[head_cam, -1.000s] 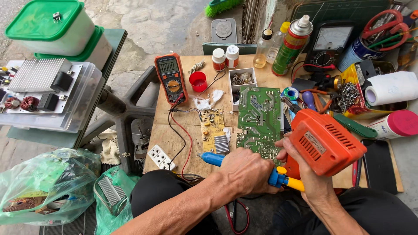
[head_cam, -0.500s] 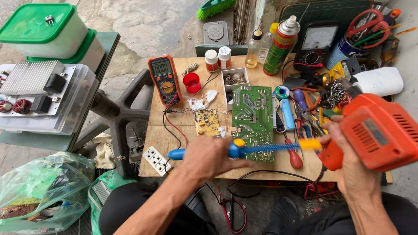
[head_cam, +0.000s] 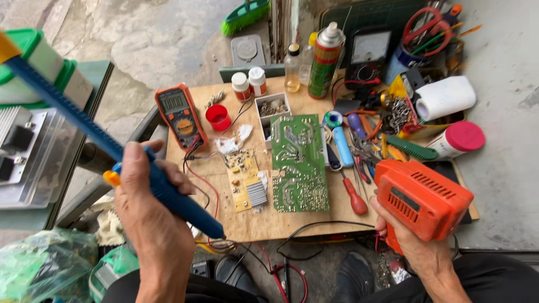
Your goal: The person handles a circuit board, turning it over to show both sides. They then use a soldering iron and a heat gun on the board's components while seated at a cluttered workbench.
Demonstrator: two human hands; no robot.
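left hand [head_cam: 149, 207] closed around blue pump [head_cam: 163, 193], right hand [head_cam: 412, 249] gripping orange gun [head_cam: 421, 199]; risk: pump tip near wires [head_cam: 202, 179], snagging, dragging meter [head_cam: 181, 115] off counter [head_cam: 264, 221].

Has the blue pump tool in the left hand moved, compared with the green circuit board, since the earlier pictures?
Yes. The blue pump tool lay across the near end of the green circuit board; now the left hand holds it well left of the board, slanting up-left.

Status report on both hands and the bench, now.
Left hand gripping blue desoldering pump, tip down at board edge. Right hand holding orange soldering gun. Green circuit board flat on wooden board, untouched. Red screwdriver lies beside it.
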